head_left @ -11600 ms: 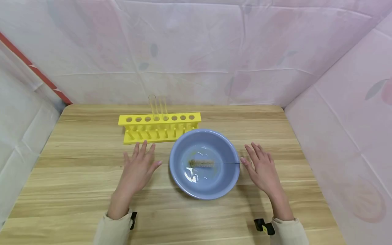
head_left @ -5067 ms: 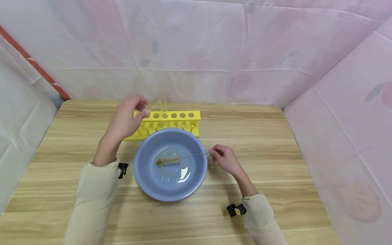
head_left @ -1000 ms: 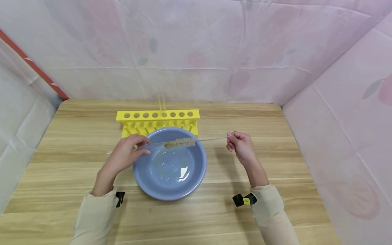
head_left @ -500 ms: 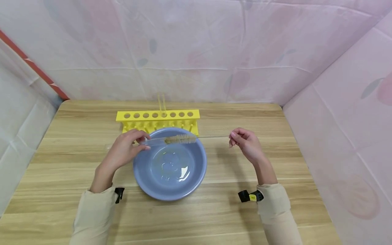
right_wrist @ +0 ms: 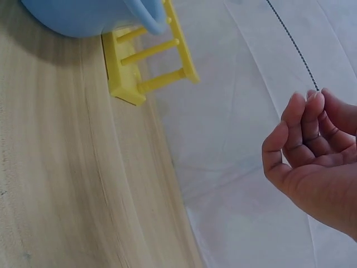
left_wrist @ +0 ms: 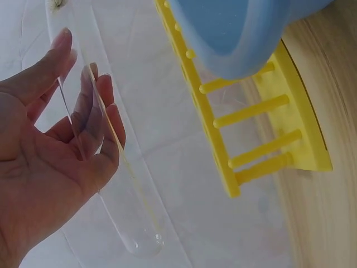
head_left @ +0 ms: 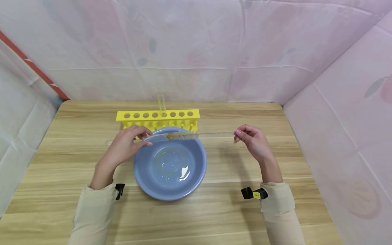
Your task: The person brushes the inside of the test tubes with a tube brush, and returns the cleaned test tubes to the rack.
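My left hand grips a clear glass test tube and holds it level over the far rim of a blue basin. In the left wrist view the fingers curl round the test tube, whose round bottom sticks out past the palm. A tube brush has its bristles at the tube's mouth. Its thin wire handle runs right to my right hand, which pinches the end. In the right wrist view the wire meets the fingertips.
A yellow tube rack stands just behind the basin, with one glass tube upright in it. The wooden table is walled by pale pink sheeting at the back and on both sides. Shallow water lies in the basin.
Both hands have lifted a little and moved away from me. My right hand has shifted right, carrying the brush slightly right along the tube's line.
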`<state>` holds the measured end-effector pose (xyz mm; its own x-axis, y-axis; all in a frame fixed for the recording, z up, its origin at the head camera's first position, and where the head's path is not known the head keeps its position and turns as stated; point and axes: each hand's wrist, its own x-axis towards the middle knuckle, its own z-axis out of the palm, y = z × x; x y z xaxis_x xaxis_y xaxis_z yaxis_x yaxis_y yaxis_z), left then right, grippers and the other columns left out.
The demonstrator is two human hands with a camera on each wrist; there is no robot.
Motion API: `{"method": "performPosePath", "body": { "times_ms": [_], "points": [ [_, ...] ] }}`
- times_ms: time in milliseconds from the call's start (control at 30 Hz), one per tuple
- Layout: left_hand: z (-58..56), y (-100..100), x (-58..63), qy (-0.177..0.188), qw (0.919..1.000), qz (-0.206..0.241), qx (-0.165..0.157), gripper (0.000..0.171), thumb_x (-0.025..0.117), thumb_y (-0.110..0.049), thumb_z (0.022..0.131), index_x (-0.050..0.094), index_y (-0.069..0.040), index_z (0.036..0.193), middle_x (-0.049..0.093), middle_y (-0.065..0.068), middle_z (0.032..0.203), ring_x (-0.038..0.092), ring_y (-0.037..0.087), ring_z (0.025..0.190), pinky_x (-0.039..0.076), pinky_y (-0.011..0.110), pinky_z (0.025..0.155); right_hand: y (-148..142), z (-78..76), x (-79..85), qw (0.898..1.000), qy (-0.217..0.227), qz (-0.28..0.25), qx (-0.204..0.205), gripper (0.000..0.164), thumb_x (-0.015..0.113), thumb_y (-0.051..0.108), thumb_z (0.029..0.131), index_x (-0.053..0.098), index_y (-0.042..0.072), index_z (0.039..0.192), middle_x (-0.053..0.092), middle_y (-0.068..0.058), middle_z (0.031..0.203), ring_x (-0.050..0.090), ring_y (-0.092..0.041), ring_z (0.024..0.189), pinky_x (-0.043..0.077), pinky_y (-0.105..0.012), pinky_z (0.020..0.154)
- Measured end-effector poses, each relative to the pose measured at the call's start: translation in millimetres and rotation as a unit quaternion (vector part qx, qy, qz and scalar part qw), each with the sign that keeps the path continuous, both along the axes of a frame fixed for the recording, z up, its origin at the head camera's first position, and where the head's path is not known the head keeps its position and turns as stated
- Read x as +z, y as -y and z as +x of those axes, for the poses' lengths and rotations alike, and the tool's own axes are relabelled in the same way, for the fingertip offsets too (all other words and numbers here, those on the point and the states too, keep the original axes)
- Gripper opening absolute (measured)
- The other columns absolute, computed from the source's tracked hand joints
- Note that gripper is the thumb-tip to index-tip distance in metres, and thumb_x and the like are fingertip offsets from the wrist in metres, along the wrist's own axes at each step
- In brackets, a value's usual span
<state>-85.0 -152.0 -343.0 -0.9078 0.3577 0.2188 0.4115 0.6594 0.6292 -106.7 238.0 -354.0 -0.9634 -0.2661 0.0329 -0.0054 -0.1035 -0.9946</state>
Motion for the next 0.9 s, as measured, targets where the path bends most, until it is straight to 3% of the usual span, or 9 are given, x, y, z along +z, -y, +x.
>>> {"method": "performPosePath", "body": {
  "times_ms": [233, 533, 900],
  "points": [
    [-1.4, -1.4, 1.7, 0.012, 0.9999, -0.010, 0.005, 0.026, 0.075, -0.007, 0.074, 0.064, -0.002, 0.096, 0.064, 0.010, 0.088, 0.059, 0.024, 0.078, 0.047, 0.042, 0.072, 0.2, -0.1, 0.4, 0.999, 0.011, 0.017, -0.025, 0.012, 0.052, 0.000, 0.091, 0.061, -0.002, 0.083, 0.060, -0.005, 0.072, 0.057, -0.015, 0.067, 0.050, -0.023, 0.070],
    [0.1, -2.6, 3.0, 0.025, 0.9995, -0.005, 0.020, 0.024, 0.075, -0.006, 0.074, 0.065, -0.001, 0.094, 0.063, 0.010, 0.084, 0.057, 0.023, 0.077, 0.046, 0.043, 0.071, 1.3, 0.0, 1.8, 0.999, 0.025, 0.030, -0.029, 0.012, 0.054, 0.003, 0.091, 0.060, -0.003, 0.082, 0.059, -0.005, 0.071, 0.057, -0.015, 0.067, 0.049, -0.023, 0.069],
    [1.2, -2.7, 0.5, 0.008, 0.9999, 0.001, 0.012, 0.023, 0.076, -0.006, 0.073, 0.065, -0.002, 0.093, 0.062, 0.008, 0.082, 0.055, 0.020, 0.075, 0.046, 0.039, 0.070, 0.8, -1.7, 0.8, 0.998, 0.029, 0.034, -0.034, 0.012, 0.054, 0.004, 0.091, 0.061, -0.002, 0.083, 0.059, -0.005, 0.071, 0.057, -0.014, 0.066, 0.049, -0.022, 0.068]
  ]
}}
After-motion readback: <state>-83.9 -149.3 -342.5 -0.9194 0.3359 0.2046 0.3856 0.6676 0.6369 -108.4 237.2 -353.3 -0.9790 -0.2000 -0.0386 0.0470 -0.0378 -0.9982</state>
